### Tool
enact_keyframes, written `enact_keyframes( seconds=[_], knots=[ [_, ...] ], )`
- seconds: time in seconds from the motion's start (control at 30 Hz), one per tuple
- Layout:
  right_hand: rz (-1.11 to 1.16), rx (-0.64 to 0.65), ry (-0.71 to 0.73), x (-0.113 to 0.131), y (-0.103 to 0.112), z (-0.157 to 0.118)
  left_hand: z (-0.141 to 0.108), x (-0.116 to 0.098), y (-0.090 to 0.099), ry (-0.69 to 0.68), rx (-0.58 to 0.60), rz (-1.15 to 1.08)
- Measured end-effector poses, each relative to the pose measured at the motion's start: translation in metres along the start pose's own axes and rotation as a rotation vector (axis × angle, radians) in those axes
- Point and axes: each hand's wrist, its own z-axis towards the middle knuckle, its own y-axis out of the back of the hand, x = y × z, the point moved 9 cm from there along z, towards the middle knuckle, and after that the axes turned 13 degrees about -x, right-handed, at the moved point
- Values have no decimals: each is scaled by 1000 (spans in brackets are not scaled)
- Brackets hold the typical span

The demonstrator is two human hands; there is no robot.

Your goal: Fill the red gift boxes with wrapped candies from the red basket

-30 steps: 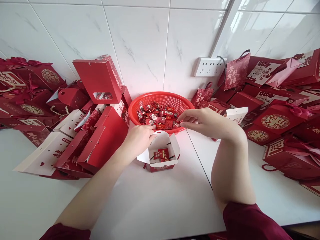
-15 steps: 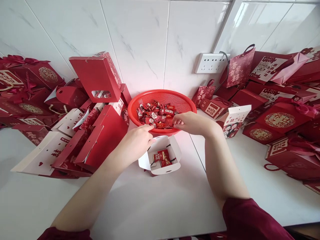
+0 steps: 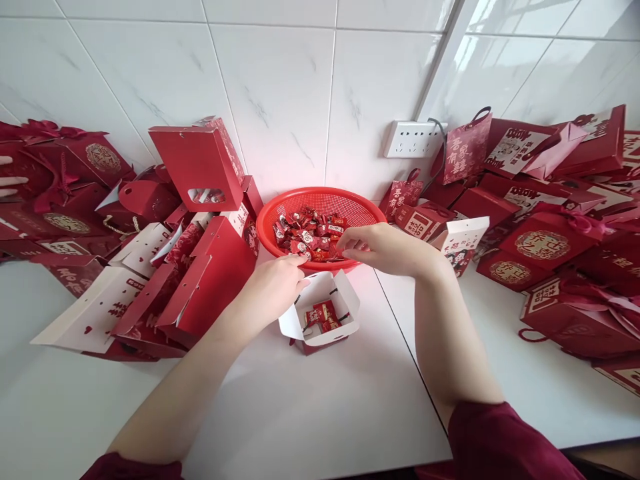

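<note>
A red plastic basket (image 3: 365,208) with mesh sides holds many red-wrapped candies (image 3: 313,230). My left hand (image 3: 275,283) is at its near-left rim, fingers curled over the edge by the candies and thumb outside. On the right side, my right hand (image 3: 373,247) reaches over the rim, with bent fingers apart above the candies; its fingertips are partly lost among the wrappers. Just in front of the basket stands an opened small box (image 3: 320,343), white inside, its flaps up. Several red candies (image 3: 323,315) lie in the bottom of it.
Red and white gift boxes (image 3: 205,280) crowd the left side, with one red box (image 3: 193,163) propped on top. More red boxes (image 3: 555,240) are piled on the right. A power strip (image 3: 413,139) hangs on the tiled wall. Another person's hand (image 3: 11,179) shows at the left edge.
My right hand has shifted slightly left over the candies, and its fingers look looser. My left hand stays at the rim. The view has tilted up a little, and another person's hand has appeared far left.
</note>
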Motion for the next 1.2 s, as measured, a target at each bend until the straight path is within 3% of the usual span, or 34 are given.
enact_keyframes(
  seconds=[0.13,0.3,0.47,0.6,0.7,0.8,0.9,1.0,1.07,1.13,1.2],
  knots=[
    [-174,213,-39,-32,-41,52,-1,-3,0,-58,-13,15],
    [-261,319,-127,-51,-91,114,-2,-1,-2,-35,1,0],
    [-350,340,-177,-46,-125,129,-2,-2,0,-47,-15,13],
    [-365,335,-134,-42,-137,126,-3,-1,2,-26,-26,1],
    [-343,324,-90,-40,-134,123,-2,-1,-1,-16,-6,-4],
    [-296,264,-60,-34,-118,118,-2,-4,-3,-55,15,11],
    [-231,96,-32,-21,-86,102,-2,-4,-2,-51,21,22],
    [-96,-113,0,-7,-48,66,-2,-3,-1,-37,16,17],
    [302,-234,-17,-2,-25,37,-2,-3,-2,-35,12,16],
    [624,-189,-44,1,-18,13,-2,-3,-3,-48,5,37],
    [743,-91,-34,9,-16,-4,-1,-3,-4,-54,-9,69]
  ],
)
